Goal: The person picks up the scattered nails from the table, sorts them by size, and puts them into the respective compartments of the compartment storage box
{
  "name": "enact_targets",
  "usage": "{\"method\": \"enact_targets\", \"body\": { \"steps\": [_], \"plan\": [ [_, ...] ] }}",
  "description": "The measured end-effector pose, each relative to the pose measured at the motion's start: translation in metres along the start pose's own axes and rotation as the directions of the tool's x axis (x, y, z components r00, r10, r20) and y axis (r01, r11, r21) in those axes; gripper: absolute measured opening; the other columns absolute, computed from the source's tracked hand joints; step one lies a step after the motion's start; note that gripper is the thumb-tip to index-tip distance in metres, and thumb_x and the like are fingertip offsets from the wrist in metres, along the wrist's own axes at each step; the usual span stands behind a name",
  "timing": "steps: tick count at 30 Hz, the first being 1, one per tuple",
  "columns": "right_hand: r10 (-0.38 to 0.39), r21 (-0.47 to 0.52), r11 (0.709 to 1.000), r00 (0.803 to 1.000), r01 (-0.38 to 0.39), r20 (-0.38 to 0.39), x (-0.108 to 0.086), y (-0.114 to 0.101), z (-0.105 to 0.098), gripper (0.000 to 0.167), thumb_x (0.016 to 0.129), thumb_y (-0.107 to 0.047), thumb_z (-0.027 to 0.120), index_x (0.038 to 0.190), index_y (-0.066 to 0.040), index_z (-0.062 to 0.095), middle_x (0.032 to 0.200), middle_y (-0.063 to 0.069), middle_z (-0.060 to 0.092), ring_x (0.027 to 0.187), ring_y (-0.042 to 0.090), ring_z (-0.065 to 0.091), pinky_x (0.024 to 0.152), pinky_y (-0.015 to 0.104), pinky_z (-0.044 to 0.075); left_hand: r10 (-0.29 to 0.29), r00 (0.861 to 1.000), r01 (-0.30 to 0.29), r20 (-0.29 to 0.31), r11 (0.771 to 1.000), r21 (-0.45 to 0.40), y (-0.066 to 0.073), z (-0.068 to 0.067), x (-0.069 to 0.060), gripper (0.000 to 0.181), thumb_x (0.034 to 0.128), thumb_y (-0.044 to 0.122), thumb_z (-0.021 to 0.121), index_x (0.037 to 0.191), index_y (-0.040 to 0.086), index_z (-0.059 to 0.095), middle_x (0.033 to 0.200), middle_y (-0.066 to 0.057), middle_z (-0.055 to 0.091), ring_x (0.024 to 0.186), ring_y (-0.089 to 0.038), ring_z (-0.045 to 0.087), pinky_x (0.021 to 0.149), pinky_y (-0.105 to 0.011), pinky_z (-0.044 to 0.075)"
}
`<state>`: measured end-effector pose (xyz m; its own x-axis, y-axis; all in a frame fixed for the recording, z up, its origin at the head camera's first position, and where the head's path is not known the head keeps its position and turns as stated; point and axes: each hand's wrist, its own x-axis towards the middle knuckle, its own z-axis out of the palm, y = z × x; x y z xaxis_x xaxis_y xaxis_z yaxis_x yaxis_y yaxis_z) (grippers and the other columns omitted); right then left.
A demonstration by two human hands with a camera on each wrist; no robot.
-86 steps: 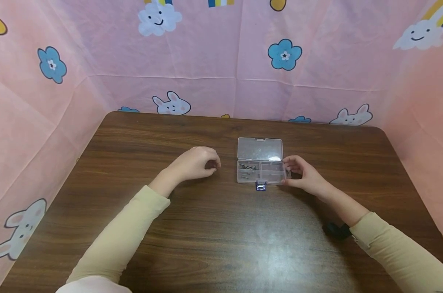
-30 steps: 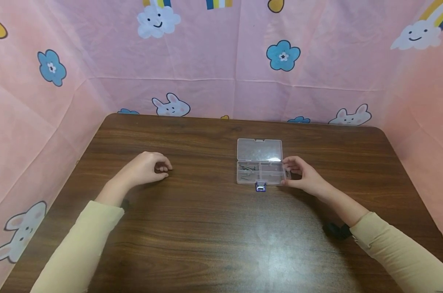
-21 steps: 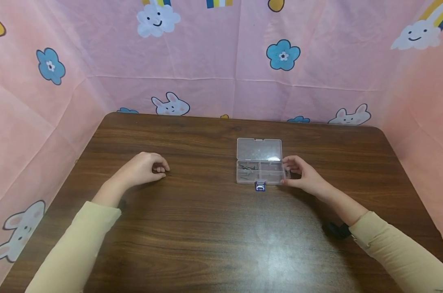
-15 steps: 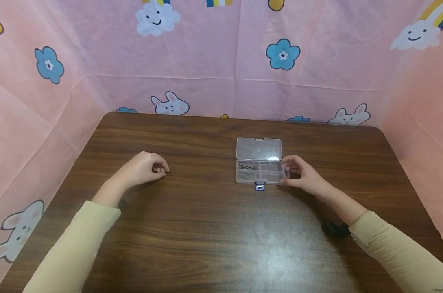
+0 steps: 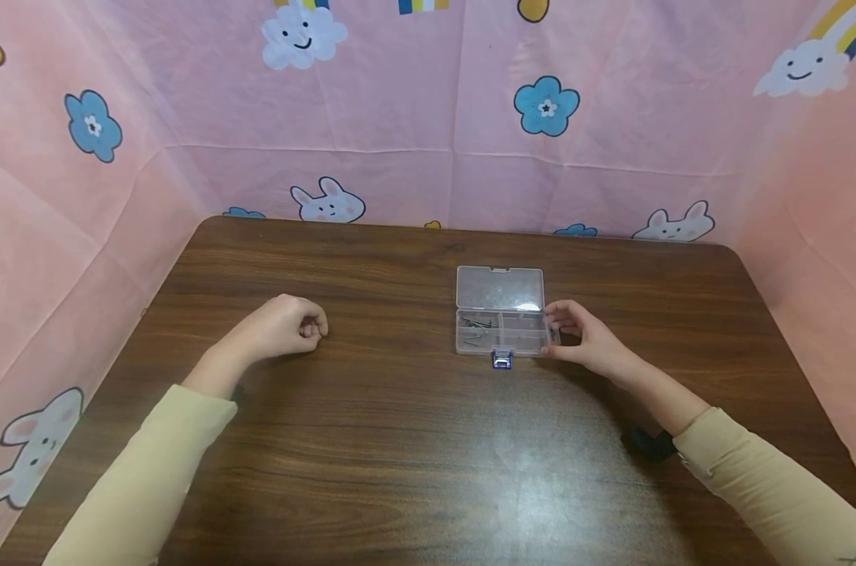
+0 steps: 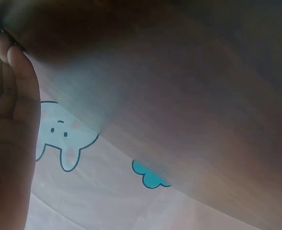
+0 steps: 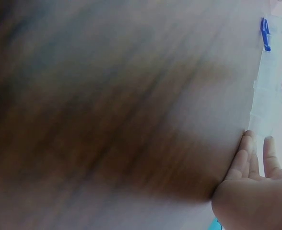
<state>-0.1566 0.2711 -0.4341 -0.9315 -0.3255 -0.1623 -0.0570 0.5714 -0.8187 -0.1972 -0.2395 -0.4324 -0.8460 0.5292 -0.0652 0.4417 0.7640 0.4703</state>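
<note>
A clear plastic compartment box (image 5: 525, 343) lies on the table with its lid (image 5: 501, 288) tipped back. Its blue latch (image 5: 501, 360) faces the near side. Slim metal pieces like screws or nails (image 5: 479, 323) lie in the left compartments. My right hand (image 5: 592, 342) holds the box's right end, thumb at the near corner and fingers at the far one. In the right wrist view the box (image 7: 265, 91) shows edge-on beyond the fingers. Left of the box, apart from it, my left hand (image 5: 275, 326) has curled fingers near the tabletop. A dark spot shows at its fingertips; whether it pinches something is unclear.
The brown wooden table (image 5: 413, 440) has a glossy light reflection near its front. Pink patterned cloth (image 5: 399, 102) stands behind the table and along both sides. A dark wrist device (image 5: 650, 444) sits under my right wrist.
My left hand has moved left, away from the box, then stayed put; its fingers have just curled slightly more. My right hand and the box have kept their place.
</note>
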Motion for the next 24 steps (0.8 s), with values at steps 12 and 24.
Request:
{"method": "enact_targets", "body": {
  "steps": [12,24],
  "plan": [
    [0.011,0.014,1.000,1.000,-0.011,0.003,-0.002,0.001,0.001,0.061,0.095,-0.007,0.076,0.146,0.002,0.044,0.145,0.029,0.051,0.137,0.045,0.049,0.123,0.065,0.034,-0.013,0.999,0.013,0.029,1.000,0.020,0.003,0.001,0.005,0.014,0.0842,-0.002,0.070,0.086,0.011,0.073,0.072,0.003,0.060,0.069,-0.011,0.053,0.065,-0.026,0.046],
    [-0.009,-0.006,1.000,1.000,0.009,-0.009,0.001,-0.001,0.000,0.061,0.094,-0.007,0.078,0.145,0.003,0.046,0.142,0.028,0.054,0.133,0.043,0.052,0.119,0.061,0.038,0.051,0.999,-0.051,-0.007,0.997,0.053,0.014,0.005,0.016,0.014,0.0866,-0.004,0.070,0.087,0.011,0.072,0.079,0.002,0.063,0.072,-0.011,0.054,0.067,-0.028,0.047]
  ]
}}
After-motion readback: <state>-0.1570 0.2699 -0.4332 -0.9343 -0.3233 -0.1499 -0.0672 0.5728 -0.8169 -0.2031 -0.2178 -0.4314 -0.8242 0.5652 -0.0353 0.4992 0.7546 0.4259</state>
